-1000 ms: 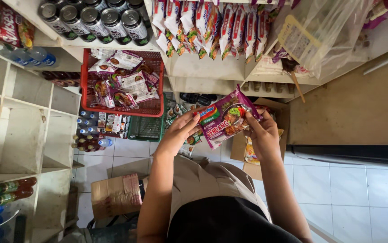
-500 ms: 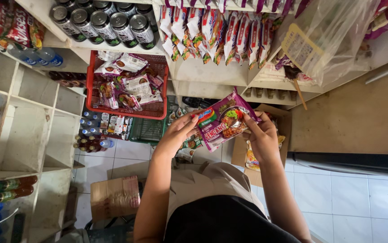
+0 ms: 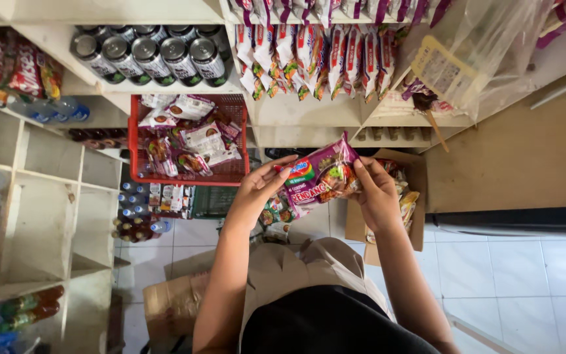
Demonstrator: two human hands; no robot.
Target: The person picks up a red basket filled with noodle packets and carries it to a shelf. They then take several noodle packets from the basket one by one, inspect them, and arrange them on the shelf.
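- Head view: a purple noodle packet is held in mid-air between both hands, tilted, in front of the white shelving and above a tiled floor.
- The left hand pinches the packet's left edge, fingers curled round it and thumb on top.
- The right hand grips the right edge, fingers closed on the wrapper and index finger lying along its upper corner.
- Just behind the right hand stands an open cardboard box holding more packets; its rim lies close to the wrist.
- Above the packet, a row of similar packets stands on edge on a shelf, with open air between them and the held one.
- To the left of the left hand sits a red basket of sachets, near but not touching.
- Higher left, dark cans fill a shelf.
- A clear plastic bag hangs at upper right, well apart.
- Empty white cubbies line the far left.
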